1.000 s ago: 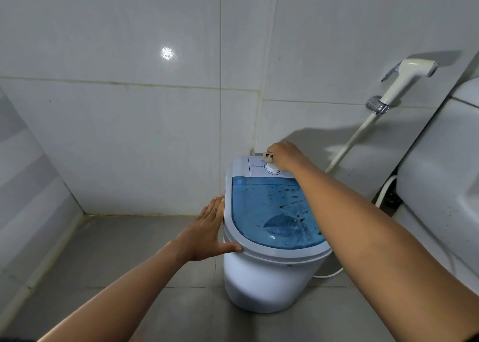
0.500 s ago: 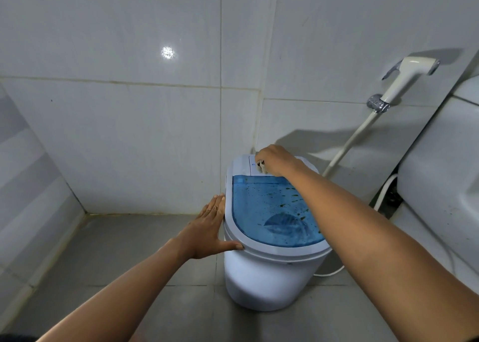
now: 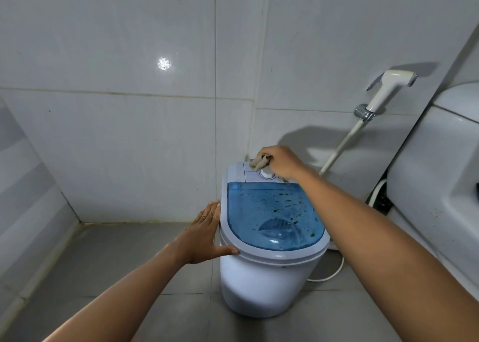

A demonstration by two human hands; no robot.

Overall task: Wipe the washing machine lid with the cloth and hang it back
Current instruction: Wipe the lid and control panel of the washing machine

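Note:
A small white washing machine [image 3: 264, 284] stands on the tiled floor. Its lid [image 3: 269, 212] is clear blue with dark green specks on the right half. Behind the lid is a white control panel with a round knob [image 3: 267, 174]. My right hand [image 3: 281, 161] is shut on a crumpled beige cloth [image 3: 259, 161] and presses it on the panel beside the knob, at the machine's far edge. My left hand [image 3: 204, 234] lies flat against the machine's left rim, fingers together and thumb hooked over the front edge, holding nothing.
A white bidet sprayer [image 3: 386, 90] hangs on the wall at the right, its hose running down behind the machine. A white toilet tank [image 3: 440, 176] fills the right side. Grey floor tiles [image 3: 116, 251] stretch to the left. A white cable [image 3: 329, 277] loops on the floor.
My right hand with the cloth slid left along the panel, then back right and up toward the far edge; more cloth shows now. My left hand has stayed on the rim.

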